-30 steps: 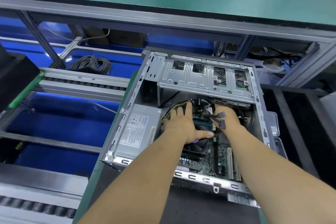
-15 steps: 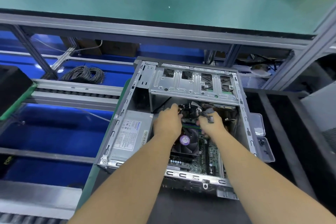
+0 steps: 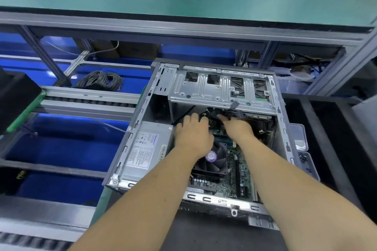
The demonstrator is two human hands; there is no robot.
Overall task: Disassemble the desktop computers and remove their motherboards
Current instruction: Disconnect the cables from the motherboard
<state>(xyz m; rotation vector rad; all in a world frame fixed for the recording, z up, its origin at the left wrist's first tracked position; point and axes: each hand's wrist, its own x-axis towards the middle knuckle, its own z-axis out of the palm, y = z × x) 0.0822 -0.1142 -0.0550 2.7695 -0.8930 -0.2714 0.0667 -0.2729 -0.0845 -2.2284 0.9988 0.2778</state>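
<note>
Side panel is already off; the desktop case (image 3: 204,128) is lying open on its side on the dark work surface (image 3: 204,236). The motherboard (image 3: 234,171) is sitting in the case floor, not removed yet, with the CPU cooler fan (image 3: 214,159) on it. The power supply (image 3: 146,146) is sitting in its bay at the left, and the drive cage (image 3: 220,89) is spanning the far end.

Both hands are reaching in under the drive cage. The left hand (image 3: 191,136) is curling its fingers toward the black cable bundle (image 3: 206,114); whether it is actually gripping anything I cannot tell. The right hand (image 3: 237,128) is reaching to the cable connectors (image 3: 234,111) beside the cage; fingertips are hidden, grasp unclear.

Judging from this, the job is sitting early-to-mid: cable unplugging is underway, while board screws, cooler, PSU and lifting the board out are all remaining. A clear parts tray (image 3: 299,138) is sitting just right of the case with small dark bits, maybe screws.
</note>
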